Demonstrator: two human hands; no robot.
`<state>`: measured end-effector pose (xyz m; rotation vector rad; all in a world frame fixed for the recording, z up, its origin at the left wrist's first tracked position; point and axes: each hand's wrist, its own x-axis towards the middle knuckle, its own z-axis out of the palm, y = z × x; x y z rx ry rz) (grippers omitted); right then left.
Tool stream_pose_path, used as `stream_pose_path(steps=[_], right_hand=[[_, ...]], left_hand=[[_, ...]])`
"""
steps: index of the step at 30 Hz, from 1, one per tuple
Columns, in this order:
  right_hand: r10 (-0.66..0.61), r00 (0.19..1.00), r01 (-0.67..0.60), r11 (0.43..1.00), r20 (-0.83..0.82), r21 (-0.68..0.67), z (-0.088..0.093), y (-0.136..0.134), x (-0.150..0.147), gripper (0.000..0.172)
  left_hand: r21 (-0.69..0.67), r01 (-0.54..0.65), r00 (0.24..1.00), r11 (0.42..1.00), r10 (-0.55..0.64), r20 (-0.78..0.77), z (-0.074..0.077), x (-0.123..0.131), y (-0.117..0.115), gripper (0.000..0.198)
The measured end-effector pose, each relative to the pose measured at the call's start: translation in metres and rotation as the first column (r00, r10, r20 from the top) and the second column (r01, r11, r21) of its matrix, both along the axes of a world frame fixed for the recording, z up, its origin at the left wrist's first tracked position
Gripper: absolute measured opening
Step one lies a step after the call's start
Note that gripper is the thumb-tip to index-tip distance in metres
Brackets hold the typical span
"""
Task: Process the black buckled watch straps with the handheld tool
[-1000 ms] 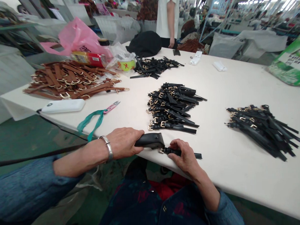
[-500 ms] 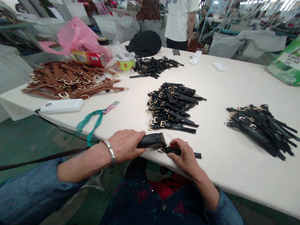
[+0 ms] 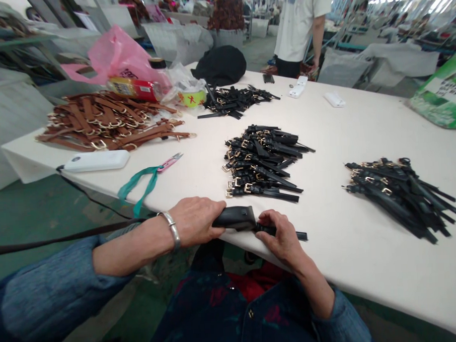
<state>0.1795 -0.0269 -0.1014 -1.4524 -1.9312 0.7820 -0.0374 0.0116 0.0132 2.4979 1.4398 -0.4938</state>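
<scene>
Left hand [image 3: 194, 222] further right, on black tool [image 3: 235, 218]

Left sleeve: blue denim [image 3: 48, 302], mottled wash, ends at a loose cuff partway up the forearm, creased along its length.
Right sleeve: same blue denim [image 3: 344, 321], cuff edge near the wrist, forearm partly bare.
Left wrist: wide silver bangle [image 3: 172, 231], polished, segmented look.
Hands: left hand [image 3: 194, 222] and right hand [image 3: 282, 239], both bare.
Torso: dark navy jacket front [image 3: 215, 312], denim-like, with muted red floral print.
Fastening: small metal snap button [image 3: 251, 313] on the jacket front.
Under jacket: bright red fabric [image 3: 248, 286] showing at the opening.
</scene>
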Motion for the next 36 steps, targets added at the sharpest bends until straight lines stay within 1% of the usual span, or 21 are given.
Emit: stream_pose_path(steps=[2,4,7,9,12,14,16,18,20,21,22,24,26,28,31,36], right_hand=[[0.004,1.000,-0.004,1.000,0.000,-0.004,0.000,0.000,0.000,0.032],[0.008,1.000,-0.008,1.000,-0.003,-0.005,0.000,-0.001,-0.001,0.032],[0.011,1.000,-0.011,1.000,-0.006,0.000,0.000,-0.001,0.000,0.035],[0.013,1.000,-0.013,1.000,-0.002,0.004,-0.001,-0.001,0.000,0.036],[0.008,1.000,-0.008,1.000,0.001,0.017,-0.004,0.000,0.000,0.039],[0.006,1.000,-0.006,1.000,-0.007,0.020,-0.004,0.000,-0.001,0.041],[0.021,0.999,-0.021,1.000,-0.032,0.010,0.000,-0.001,0.001,0.045],[0.065,0.997,-0.064,0.998,-0.049,0.017,0.008,-0.003,0.008,0.052],[0.100,0.995,-0.100,0.994,-0.017,0.050,0.018,-0.008,0.019,0.059],[0.095,0.995,-0.096,0.993,0.027,0.068,0.023,-0.010,0.026,0.060],[0.075,0.993,-0.082,0.993,0.086,0.079,0.027,-0.012,0.032,0.058],[0.031,0.976,-0.048,0.996,0.217,0.074,0.030,-0.016,0.044,0.048],[0.030,0.944,-0.046,0.998,0.329,0.043,0.028,-0.017,0.049,0.034],[0.038,0.918,-0.050,0.999,0.394,0.021,0.024,-0.017,0.049,0.023],[0.007,0.909,-0.022,0.999,0.416,0.031,0.021,-0.016,0.043,0.016],[0.009,0.933,-0.027,0.999,0.361,0.046,0.020,-0.018,0.032,0.015]], left_hand=[[0.031,-0.029,1.000,0.999,0.029,-0.009,-0.003,-0.001,0.002,0.027],[0.032,-0.065,0.998,0.997,0.066,-0.019,-0.001,-0.004,0.001,0.029],[-0.008,-0.090,0.996,0.996,0.090,-0.001,0.005,-0.010,-0.006,0.029],[-0.041,-0.070,0.997,0.997,0.071,0.031,0.007,-0.012,-0.012,0.028],[-0.079,-0.042,0.997,0.996,0.047,0.055,0.002,-0.012,-0.016,0.024],[-0.079,-0.060,0.997,0.995,0.064,0.052,-0.003,-0.011,-0.017,0.024],[-0.077,-0.086,0.995,0.993,0.090,0.052,-0.008,-0.011,-0.016,0.026],[-0.077,-0.094,0.993,0.993,0.099,0.061,-0.011,-0.012,-0.017,0.027],[-0.075,-0.095,0.992,0.993,0.101,0.072,-0.012,-0.014,-0.018,0.028],[-0.075,-0.095,0.992,0.993,0.100,0.076,-0.012,-0.014,-0.018,0.028],[-0.075,-0.096,0.992,0.993,0.102,0.080,-0.012,-0.014,-0.019,0.028],[-0.079,-0.103,0.990,0.991,0.110,0.088,-0.011,-0.014,-0.019,0.027],[-0.086,-0.110,0.989,0.990,0.117,0.089,-0.010,-0.013,-0.019,0.027],[-0.091,-0.116,0.988,0.989,0.124,0.088,-0.009,-0.012,-0.019,0.027],[-0.098,-0.123,0.986,0.988,0.132,0.097,-0.010,-0.012,-0.019,0.027],[-0.105,-0.148,0.982,0.983,0.158,0.105,-0.014,-0.014,-0.018,0.029]])
